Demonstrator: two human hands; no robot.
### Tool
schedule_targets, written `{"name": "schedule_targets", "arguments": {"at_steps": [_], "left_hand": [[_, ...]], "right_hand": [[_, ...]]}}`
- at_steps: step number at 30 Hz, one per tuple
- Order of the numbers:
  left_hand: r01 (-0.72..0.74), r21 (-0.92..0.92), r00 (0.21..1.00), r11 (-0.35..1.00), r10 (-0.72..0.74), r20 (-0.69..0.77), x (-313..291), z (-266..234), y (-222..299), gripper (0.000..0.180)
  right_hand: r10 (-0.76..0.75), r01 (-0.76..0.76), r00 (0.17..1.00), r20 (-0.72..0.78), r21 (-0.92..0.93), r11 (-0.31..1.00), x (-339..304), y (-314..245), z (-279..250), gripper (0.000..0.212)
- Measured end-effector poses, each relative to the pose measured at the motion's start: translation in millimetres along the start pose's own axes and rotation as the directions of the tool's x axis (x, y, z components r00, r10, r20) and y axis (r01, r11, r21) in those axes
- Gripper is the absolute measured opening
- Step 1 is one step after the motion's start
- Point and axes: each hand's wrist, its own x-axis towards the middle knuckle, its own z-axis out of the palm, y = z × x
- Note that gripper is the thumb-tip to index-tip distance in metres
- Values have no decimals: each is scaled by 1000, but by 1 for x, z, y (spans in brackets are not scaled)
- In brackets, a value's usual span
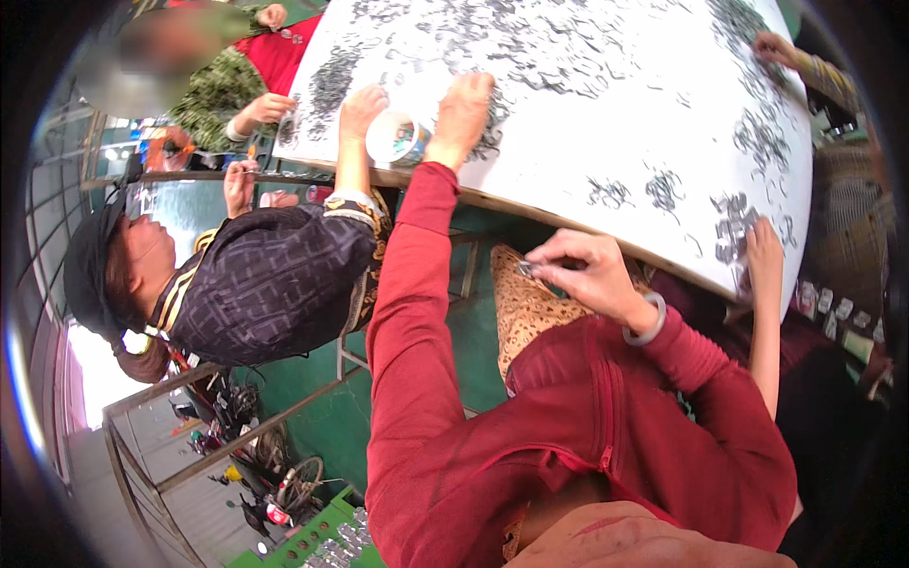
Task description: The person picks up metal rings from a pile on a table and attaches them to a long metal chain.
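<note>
My left hand [461, 107] is curled down on a heap of small dark metal bits [492, 133] on the white table [606, 123], next to a cup [398, 137] with a colourful label. Can't tell if it grips any. My right hand [582, 275] pinches a tiny metal piece [524, 270] below the table edge, too small to identify.

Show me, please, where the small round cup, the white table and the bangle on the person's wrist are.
small round cup [396, 138], head view, on its white inner wall.
white table [606, 123], head view, on a bare patch of its top.
bangle [648, 325], head view, on its pale band at the right wrist.
</note>
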Motion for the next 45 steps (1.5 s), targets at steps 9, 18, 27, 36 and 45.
{"name": "schedule_targets", "arguments": {"at_steps": [9,18,27,36,45], "left_hand": [[418,-838,775,350,-619,128,-85,-104,122,9],[328,-614,858,718,-499,-126,-137,-132,202,5],[187,-941,802,282,-597,-19,-144,-122,199,6],[271,-875,814,402,-581,-15,-146,-125,195,4],[229,-905,800,359,-599,-35,-151,-124,196,4]], "right_hand": [[76,-61,994,-76,187,981,-12,7,5,12],[89,-36,986,-138,346,938,-14,-6,16,14],[-121,128,991,-54,156,979,2,-15,-17,20],[-221,-73,935,-276,-761,644,136,95,-159,31],[-140,-145,941,-306,-744,652,151,103,-158,28]]}}
